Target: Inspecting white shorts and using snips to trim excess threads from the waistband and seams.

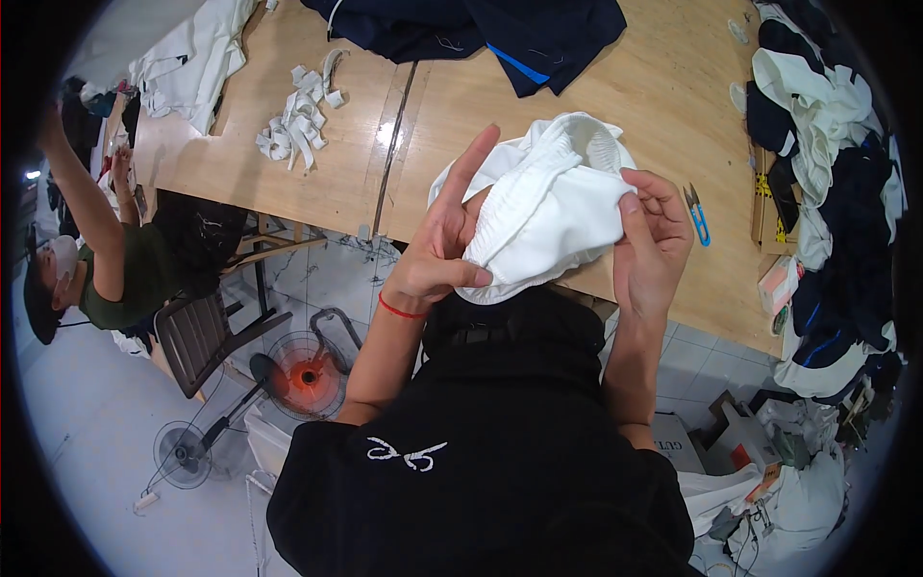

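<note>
Between my two hands is a white garment [567, 216] with a gathered elastic waistband, held up over the table's near edge. My left hand [437, 240] grips the band's left end, thumb on the outside and some fingers inside the opening; its index finger points up and away. My right hand [654, 226] pinches the garment's right edge between thumb and fingers. On the wood to the right of that hand lie small thread snips [699, 216] with blue handles. What the garment is exactly, I cannot tell from its bunched shape.
White fabric scraps [298, 115] lie on the wooden table [346, 183], dark navy garments [481, 29] at its far edge. Piled clothes [836, 221] line the right side. At left are a co-worker [106, 260], a chair [197, 332] and a floor fan [306, 375].
</note>
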{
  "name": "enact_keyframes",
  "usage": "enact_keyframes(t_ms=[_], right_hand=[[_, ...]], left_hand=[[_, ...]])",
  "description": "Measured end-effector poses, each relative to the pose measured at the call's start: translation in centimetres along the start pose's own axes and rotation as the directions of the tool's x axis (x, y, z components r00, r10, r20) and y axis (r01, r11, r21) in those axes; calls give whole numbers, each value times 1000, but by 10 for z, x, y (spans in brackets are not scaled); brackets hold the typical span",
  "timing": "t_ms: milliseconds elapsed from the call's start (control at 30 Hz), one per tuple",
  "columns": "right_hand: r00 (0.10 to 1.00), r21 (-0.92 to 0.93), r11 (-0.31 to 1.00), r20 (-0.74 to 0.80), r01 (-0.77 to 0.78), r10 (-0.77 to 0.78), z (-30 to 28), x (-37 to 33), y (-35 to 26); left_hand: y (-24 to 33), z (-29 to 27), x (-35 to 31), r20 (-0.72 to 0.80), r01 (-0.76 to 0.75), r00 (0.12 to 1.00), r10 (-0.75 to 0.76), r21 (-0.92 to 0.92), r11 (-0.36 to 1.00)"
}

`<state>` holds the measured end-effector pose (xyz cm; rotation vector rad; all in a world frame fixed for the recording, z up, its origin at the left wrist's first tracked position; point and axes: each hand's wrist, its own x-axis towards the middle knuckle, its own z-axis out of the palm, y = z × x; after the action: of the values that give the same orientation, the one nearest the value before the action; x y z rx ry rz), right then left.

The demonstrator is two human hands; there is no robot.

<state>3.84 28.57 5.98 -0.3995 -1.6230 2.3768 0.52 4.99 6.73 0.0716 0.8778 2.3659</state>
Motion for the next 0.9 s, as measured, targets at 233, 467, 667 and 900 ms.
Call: enact_keyframes(t_ms=[233, 467, 667, 900], right_hand=[[936, -375, 927, 325, -7, 138, 7, -17, -24], [853, -594, 614, 403, 520, -332, 43, -38, -62], [860, -637, 580, 417, 508, -294, 50, -49, -53], [802, -550, 670, 586, 499, -116, 77, -52, -32]], left_hand=[[6, -16, 12, 40, 180, 981, -187, 136, 974], [-22, 8, 15, -46, -244, 954, 296, 457, 855], [-52, 2, 13, -127, -395, 815, 566, 593, 702], [-48, 14, 17, -143, -290, 879, 455, 597, 748]])
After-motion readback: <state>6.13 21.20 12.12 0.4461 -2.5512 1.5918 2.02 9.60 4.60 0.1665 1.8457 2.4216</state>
